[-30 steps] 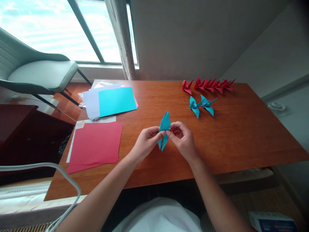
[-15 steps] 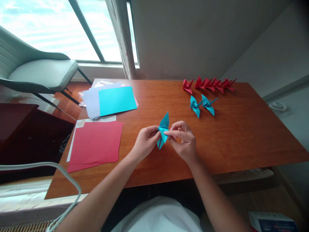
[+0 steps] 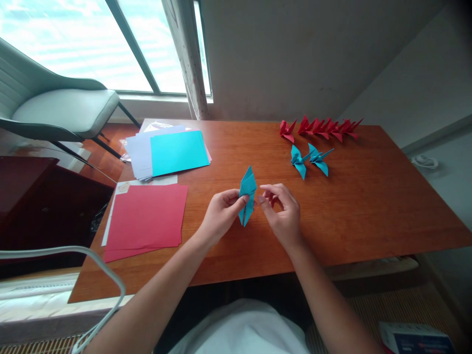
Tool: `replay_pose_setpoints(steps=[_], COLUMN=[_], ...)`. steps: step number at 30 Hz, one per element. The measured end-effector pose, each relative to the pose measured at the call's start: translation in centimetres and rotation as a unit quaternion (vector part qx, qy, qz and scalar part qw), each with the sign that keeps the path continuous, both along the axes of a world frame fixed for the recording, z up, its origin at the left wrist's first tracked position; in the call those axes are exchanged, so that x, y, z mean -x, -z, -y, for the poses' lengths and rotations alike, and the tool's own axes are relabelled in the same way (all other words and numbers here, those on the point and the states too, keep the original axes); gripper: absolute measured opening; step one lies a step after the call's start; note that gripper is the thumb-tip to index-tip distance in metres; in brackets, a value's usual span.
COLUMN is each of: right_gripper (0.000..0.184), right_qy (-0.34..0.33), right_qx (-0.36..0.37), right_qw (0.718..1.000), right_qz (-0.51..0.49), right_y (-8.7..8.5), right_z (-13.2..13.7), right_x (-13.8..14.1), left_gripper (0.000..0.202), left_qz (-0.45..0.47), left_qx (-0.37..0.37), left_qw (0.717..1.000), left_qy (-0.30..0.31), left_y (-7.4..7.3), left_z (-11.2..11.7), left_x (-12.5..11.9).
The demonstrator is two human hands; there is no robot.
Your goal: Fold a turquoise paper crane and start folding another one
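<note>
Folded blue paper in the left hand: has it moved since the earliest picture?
Yes, slightly: the folded blue paper has shifted left, nearer the red sheets, which lie unmoved on the table.

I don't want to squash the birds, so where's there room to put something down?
Bare table lies right of the blue birds and the right hand. Another bare patch is between the blue sheet and those birds, beyond the folded blue paper. It's crowded at left around the red sheets, and at back right around the red birds.
</note>
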State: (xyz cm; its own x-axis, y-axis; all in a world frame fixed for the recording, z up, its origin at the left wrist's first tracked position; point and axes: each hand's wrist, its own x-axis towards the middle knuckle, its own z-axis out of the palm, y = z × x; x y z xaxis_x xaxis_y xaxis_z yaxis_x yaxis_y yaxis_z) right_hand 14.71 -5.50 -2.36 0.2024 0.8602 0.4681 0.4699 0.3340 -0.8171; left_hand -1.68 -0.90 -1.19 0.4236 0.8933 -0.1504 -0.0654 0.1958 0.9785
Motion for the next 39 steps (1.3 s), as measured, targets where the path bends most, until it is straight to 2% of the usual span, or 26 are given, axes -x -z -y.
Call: replay_pose_setpoints(steps=[2,8,13,16,24,27,33,39], right_gripper=[0.006,0.005,0.009,0.008,0.003,0.005,0.020,0.024], right_qy=[0.000,-0.057,-0.002,0.002,-0.027,-0.037,0.037,0.093], right_qx=[0.029,0.052,0.054,0.053,0.022,-0.012,-0.113,-0.129], right_qw=[0.999,0.997,0.997,0.996,0.999,0.999,0.975,0.959], right_qz=[-0.014,-0.023,-0.063,-0.067,-0.016,0.032,0.187,0.235], right_y=[0.0,0.2,0.6,0.8,0.2,0.1,0.7,0.7], right_z=[-0.1,-0.3,-0.3,-0.4,0.0,0.3,0.4,0.3], right_x=[0.0,0.2,0.2,0.2,0.4,0.5,0.9,0.9], left_gripper=[0.037,0.034,0.036,0.036,0.033,0.033,0.036,0.030], left_qz=[-0.004,-0.017,-0.025,-0.032,-0.060,-0.052,-0.035,-0.061], left_qx=[-0.004,-0.043,-0.066,-0.079,-0.106,-0.112,-0.114,-0.134], left_qw=[1.000,0.999,0.997,0.996,0.993,0.992,0.993,0.989], left_qy=[0.000,0.008,0.010,0.016,0.000,-0.003,0.008,0.023], left_y=[0.1,0.1,0.0,0.0,0.5,0.4,0.3,0.5], left_z=[0.0,0.4,0.7,0.9,1.0,1.0,1.0,1.2], left_x=[0.0,-0.2,-0.3,-0.3,-0.3,-0.4,-0.6,-0.7])
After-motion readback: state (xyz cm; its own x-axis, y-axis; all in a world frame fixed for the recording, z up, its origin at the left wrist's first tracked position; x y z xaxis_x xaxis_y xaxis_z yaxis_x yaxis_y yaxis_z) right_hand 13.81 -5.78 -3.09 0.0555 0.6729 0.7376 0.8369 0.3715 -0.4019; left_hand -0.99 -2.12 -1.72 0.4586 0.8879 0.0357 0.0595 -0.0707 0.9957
